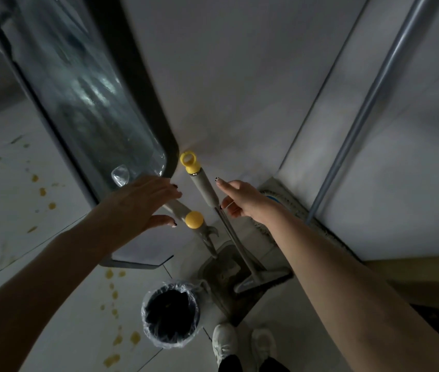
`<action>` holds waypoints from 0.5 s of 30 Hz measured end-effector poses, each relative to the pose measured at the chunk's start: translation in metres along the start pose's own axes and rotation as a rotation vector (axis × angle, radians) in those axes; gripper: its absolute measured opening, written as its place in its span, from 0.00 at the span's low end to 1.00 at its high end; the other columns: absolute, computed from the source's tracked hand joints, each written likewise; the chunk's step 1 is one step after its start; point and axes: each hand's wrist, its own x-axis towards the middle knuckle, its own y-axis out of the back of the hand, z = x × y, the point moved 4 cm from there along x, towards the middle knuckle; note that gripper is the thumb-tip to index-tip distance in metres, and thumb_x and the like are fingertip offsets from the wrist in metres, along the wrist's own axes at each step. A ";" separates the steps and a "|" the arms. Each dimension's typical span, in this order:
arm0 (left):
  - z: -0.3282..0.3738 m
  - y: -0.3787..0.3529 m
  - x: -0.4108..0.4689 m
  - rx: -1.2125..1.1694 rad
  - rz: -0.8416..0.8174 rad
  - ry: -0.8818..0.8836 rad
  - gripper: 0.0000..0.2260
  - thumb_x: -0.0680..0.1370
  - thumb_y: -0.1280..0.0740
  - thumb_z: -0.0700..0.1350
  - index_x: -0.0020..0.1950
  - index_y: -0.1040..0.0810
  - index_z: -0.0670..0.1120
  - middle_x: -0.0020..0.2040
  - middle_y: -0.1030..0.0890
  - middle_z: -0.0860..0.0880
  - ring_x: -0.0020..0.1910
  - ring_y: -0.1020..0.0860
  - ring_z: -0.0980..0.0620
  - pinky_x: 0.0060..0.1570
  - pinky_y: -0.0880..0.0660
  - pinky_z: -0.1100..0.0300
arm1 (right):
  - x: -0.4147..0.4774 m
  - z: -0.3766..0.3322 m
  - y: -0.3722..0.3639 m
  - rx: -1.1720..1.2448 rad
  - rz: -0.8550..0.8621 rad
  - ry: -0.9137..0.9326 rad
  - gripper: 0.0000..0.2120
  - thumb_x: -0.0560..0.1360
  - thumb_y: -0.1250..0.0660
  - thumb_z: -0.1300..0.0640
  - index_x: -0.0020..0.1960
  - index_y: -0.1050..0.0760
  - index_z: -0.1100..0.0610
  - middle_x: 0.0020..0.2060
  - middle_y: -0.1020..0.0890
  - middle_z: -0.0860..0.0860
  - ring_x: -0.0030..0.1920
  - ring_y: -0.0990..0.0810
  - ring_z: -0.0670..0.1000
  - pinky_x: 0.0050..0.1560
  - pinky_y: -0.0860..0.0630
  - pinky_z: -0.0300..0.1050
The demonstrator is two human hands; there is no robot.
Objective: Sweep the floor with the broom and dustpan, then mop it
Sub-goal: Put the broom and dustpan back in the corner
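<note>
Reaching into the corner, the left hand [143, 202] spreads slack over the dustpan [221, 267] handle, the right hand [239, 201], gripping nothing, points beside the wall-propped broom [203, 189], above a bag-lined bin [170, 343], contents lost in shadow

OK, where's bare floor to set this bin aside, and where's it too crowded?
Bare tiles lie left of the bin, out from the foot of the glass door, marked only by yellow stains. A narrower strip lies right of the shoes. By the wall it is crowded: broom, dustpan and mop head stand together.
</note>
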 end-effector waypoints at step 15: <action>0.069 0.110 0.038 -0.830 0.422 0.302 0.12 0.77 0.35 0.40 0.57 0.32 0.51 0.56 0.23 0.52 0.55 0.24 0.57 0.53 0.29 0.71 | -0.152 -0.119 0.063 0.100 0.221 0.268 0.24 0.75 0.38 0.40 0.63 0.31 0.54 0.49 0.22 0.52 0.36 0.22 0.49 0.37 0.23 0.41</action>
